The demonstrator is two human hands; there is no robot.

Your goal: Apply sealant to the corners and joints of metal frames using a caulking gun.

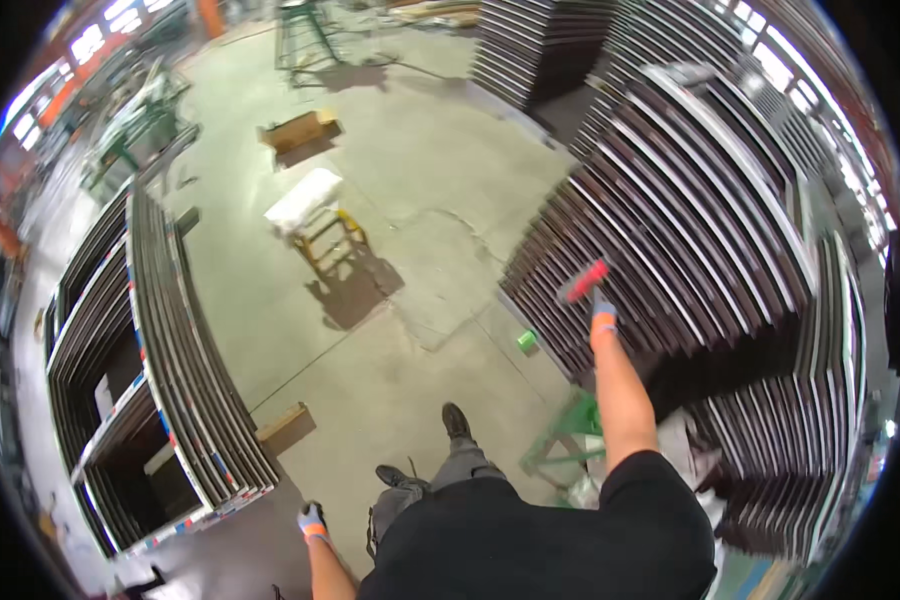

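Observation:
My right arm reaches forward over a stack of dark frames [660, 230] with pale edges. In its gloved grip, my right hand [602, 306] is closed around the handle of a mallet [584, 282], whose head is part red and part grey. The mallet head is over the near left side of the frames; whether it touches them I cannot tell. My left hand [312, 520], in a grey glove with an orange cuff, hangs low at my left side. It seems to hold nothing, its fingers loosely apart, near the front corner of another group of frames [185, 360].
A yellow step stool [327, 235] with a white bundle on it stands on the pale floor ahead. Beyond it lies an open cardboard box [298, 133]. A green stand [567, 435] and a small green box [527, 342] are near my right. Another carton [286, 428] sits left.

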